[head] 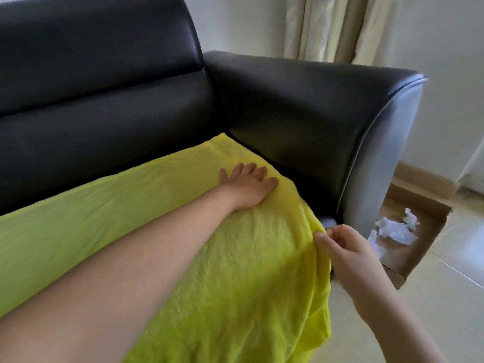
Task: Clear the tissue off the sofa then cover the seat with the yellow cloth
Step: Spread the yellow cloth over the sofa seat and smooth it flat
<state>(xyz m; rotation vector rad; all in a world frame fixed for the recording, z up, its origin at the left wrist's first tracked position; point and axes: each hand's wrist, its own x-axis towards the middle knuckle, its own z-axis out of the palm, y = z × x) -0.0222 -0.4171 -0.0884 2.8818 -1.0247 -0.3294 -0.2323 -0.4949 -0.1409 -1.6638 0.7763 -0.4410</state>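
Two bare hands are on the yellow cloth (pixel 162 205), which lies spread over the seat of the black leather sofa (pixel 104 82). The cloth covers the seat from the left edge of the view almost to the armrest (pixel 314 106), and its front part hangs down over the front of the seat toward the floor (pixel 445 297). A thin strip of black seat shows between the cloth and the armrest. The left hand (pixel 248 187) lies flat on top of the cloth near its far right corner, with its fingers straight and a little spread, pressing down. The right hand (pixel 345 247) is at the cloth's right edge, lower down, and its thumb and curled fingers pinch that edge. Beside the sofa, just past the armrest, an open cardboard box (pixel 419 242) sits on the pale tiled floor. Crumpled white tissue (pixel 395 226) lies inside the box, off the sofa. A cream curtain (pixel 340 27) hangs behind the armrest.
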